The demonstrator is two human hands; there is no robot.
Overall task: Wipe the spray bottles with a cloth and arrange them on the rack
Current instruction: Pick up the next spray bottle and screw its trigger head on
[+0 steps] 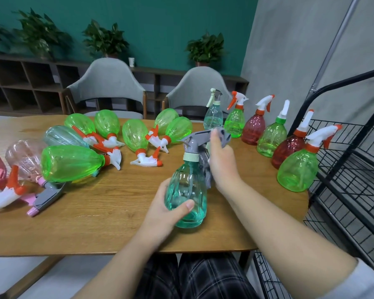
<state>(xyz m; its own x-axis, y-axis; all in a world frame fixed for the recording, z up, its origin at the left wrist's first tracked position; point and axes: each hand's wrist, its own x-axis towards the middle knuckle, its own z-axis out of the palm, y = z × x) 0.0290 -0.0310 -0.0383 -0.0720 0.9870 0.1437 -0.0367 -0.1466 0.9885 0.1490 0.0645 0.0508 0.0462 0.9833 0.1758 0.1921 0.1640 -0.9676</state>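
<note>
My left hand grips the body of an upright teal spray bottle with a grey trigger head, near the table's front edge. My right hand holds a grey cloth against the bottle's neck and trigger. The cloth hangs down behind the bottle. Several green, red and teal bottles stand upright in a row at the table's right end. Several more green, clear and pink bottles lie on their sides across the left half. A black wire rack stands just right of the table.
The wooden table has a rounded right end close to the rack. Two grey chairs stand behind the table. Beyond them is a low shelf with potted plants against a teal wall.
</note>
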